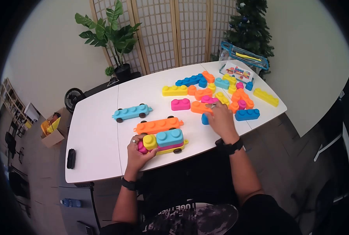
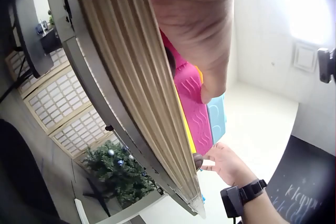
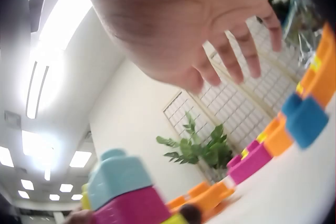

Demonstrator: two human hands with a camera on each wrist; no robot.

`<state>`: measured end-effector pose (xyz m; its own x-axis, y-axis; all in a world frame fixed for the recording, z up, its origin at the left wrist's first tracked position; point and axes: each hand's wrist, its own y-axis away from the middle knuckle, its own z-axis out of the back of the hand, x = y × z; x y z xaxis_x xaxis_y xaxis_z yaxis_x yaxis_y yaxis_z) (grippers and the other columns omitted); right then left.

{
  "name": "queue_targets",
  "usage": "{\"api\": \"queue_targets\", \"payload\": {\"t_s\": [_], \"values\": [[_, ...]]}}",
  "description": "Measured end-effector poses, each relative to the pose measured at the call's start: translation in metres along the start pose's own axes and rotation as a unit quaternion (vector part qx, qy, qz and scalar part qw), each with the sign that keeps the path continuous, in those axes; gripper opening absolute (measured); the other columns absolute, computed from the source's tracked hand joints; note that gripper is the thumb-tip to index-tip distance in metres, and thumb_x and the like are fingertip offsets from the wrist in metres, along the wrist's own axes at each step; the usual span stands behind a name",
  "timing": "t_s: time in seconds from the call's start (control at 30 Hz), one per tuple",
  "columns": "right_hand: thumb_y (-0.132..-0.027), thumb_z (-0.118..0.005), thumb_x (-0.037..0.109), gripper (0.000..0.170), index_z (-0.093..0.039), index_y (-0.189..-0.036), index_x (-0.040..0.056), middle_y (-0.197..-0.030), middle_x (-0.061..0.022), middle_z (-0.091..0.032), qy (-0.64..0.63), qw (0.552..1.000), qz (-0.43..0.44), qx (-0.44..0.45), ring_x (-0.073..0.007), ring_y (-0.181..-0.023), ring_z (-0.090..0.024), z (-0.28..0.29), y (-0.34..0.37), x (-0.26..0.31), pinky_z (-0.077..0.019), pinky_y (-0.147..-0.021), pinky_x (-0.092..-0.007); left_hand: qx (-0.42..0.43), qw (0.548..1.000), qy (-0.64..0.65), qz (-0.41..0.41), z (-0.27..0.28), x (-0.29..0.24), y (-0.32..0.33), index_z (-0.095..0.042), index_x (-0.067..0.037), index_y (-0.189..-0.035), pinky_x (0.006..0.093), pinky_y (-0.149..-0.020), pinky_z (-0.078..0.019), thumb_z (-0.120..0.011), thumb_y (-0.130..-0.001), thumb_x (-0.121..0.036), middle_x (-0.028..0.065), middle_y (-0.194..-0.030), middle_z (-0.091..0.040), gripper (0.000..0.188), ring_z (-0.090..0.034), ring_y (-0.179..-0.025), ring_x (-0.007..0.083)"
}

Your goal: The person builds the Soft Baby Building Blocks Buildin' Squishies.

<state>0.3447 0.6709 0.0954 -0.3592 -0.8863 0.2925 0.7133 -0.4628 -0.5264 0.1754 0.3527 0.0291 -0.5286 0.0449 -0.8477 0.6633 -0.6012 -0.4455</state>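
A black shirt (image 1: 190,180) with a white-and-grey printed front, black wristbands (image 1: 130,184) and rings (image 1: 134,141).

Past the black case (image 1: 71,158) near the table's (image 1: 96,135) near left corner, bare surface is reaching the light-blue wheeled base (image 1: 131,112); scattered blocks (image 1: 174,91) are crowding the right side.
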Motion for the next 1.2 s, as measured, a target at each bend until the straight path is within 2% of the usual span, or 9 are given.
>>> {"api": "queue_targets", "payload": {"t_s": [0.23, 0.33, 0.37, 0.47, 0.57, 0.77, 0.9, 0.97, 1.2], "values": [[-0.094, -0.070, 0.010, 0.032, -0.075, -0.126, 0.0078, -0.128, -0.0160, -0.072, -0.028, 0.992, -0.009, 0.126, -0.0349, -0.123, -0.066, -0.033, -0.117, -0.061, -0.0563, -0.097, -0.0492, -0.011, 1.000, -0.022, 0.008, 0.001, 0.002, 0.001, -0.064, -0.001, -0.110, 0.0323, -0.088, -0.0573, -0.095, -0.074, -0.012, 0.0096, -0.109, -0.067, 0.050, -0.069, -0.099, 0.0183], [-0.095, -0.073, 0.014, 0.035, -0.073, -0.130, 0.0091, -0.133, -0.0165, -0.071, 0.011, 0.985, 0.100, 0.143, -0.0355, -0.127, -0.065, -0.070, -0.154, -0.066, -0.0559, -0.101, -0.0487, -0.024, 0.999, -0.040, -0.023, 0.002, 0.006, -0.001, -0.064, -0.002, -0.106, 0.0342, -0.087, -0.0553, -0.097, -0.071, -0.015, 0.0103, -0.105, -0.064, 0.050, -0.066, -0.096, 0.0222], [-0.092, -0.079, 0.028, 0.044, -0.072, -0.130, 0.0091, -0.129, -0.0170, -0.073, -0.015, 0.985, 0.119, 0.127, -0.0355, -0.123, -0.068, -0.100, -0.164, -0.080, -0.0558, -0.101, -0.0481, -0.019, 0.997, -0.061, -0.036, 0.003, 0.000, -0.002, -0.064, -0.003, -0.106, 0.0341, -0.087, -0.0554, -0.097, -0.071, -0.016, 0.0097, -0.105, -0.064, 0.050, -0.066, -0.096, 0.0218], [-0.087, -0.081, 0.037, 0.047, -0.074, -0.124, 0.0085, -0.125, -0.0167, -0.074, 0.038, 0.968, 0.059, 0.242, -0.0345, -0.120, -0.070, -0.117, -0.180, -0.066, -0.0562, -0.101, -0.0476, -0.009, 0.998, -0.059, -0.021, 0.004, -0.005, -0.002, -0.064, -0.002, -0.106, 0.0303, -0.090, -0.0531, -0.096, -0.071, -0.013, 0.0073, -0.105, -0.063, 0.049, -0.065, -0.097, 0.0169], [-0.084, -0.080, 0.028, 0.036, -0.075, -0.114, 0.0089, -0.122, -0.0140, -0.075, 0.068, 0.973, 0.088, 0.200, -0.0340, -0.117, -0.071, -0.132, -0.189, -0.072, -0.0582, -0.096, -0.0469, -0.020, 0.994, -0.093, -0.053, 0.003, -0.007, -0.003, -0.065, -0.002, -0.120, 0.0348, -0.088, -0.0570, -0.097, -0.072, -0.017, 0.0116, -0.107, -0.064, 0.059, -0.067, -0.098, 0.0234], [-0.082, -0.085, 0.029, 0.049, -0.073, -0.121, 0.0017, -0.114, -0.0164, -0.070, -0.019, 0.991, 0.106, 0.073, -0.0327, -0.106, -0.071, -0.019, -0.155, 0.043, -0.0587, -0.089, -0.0440, -0.007, 0.996, -0.085, -0.041, 0.006, -0.005, -0.001, -0.065, -0.005, -0.127, 0.0394, -0.097, -0.0549, -0.100, -0.072, -0.025, 0.0139, -0.119, -0.066, 0.068, -0.066, -0.111, 0.0302], [-0.085, -0.087, 0.034, 0.055, -0.071, -0.124, -0.0005, -0.113, -0.0147, -0.069, -0.274, 0.882, 0.251, 0.290, -0.0277, -0.103, -0.071, 0.037, -0.080, 0.110, -0.0566, -0.091, -0.0385, -0.002, 0.996, -0.087, -0.028, 0.009, -0.004, -0.001, -0.066, -0.007, -0.123, 0.0415, -0.100, -0.0526, -0.099, -0.074, -0.028, 0.0127, -0.120, -0.067, 0.063, -0.065, -0.115, 0.0324], [-0.086, -0.084, 0.035, 0.053, -0.071, -0.124, 0.0008, -0.113, -0.0138, -0.068, -0.193, 0.893, 0.308, 0.265, -0.0316, -0.103, -0.071, 0.041, -0.048, 0.122, -0.0570, -0.090, -0.0398, -0.008, 0.996, -0.087, -0.029, 0.008, -0.002, -0.002, -0.065, -0.006, -0.122, 0.0408, -0.098, -0.0533, -0.099, -0.074, -0.027, 0.0127, -0.119, -0.068, 0.062, -0.066, -0.113, 0.0316], [-0.089, -0.079, 0.037, 0.053, -0.067, -0.123, -0.0016, -0.115, -0.0191, -0.069, -0.268, 0.935, 0.163, 0.166, -0.0381, -0.103, -0.070, -0.010, 0.008, 0.121, -0.0555, -0.092, -0.0461, -0.016, 0.998, -0.066, -0.015, 0.004, 0.010, 0.002, -0.064, -0.004, -0.120, 0.0380, -0.093, -0.0564, -0.098, -0.076, -0.020, 0.0134, -0.116, -0.069, 0.058, -0.070, -0.106, 0.0265]]}}
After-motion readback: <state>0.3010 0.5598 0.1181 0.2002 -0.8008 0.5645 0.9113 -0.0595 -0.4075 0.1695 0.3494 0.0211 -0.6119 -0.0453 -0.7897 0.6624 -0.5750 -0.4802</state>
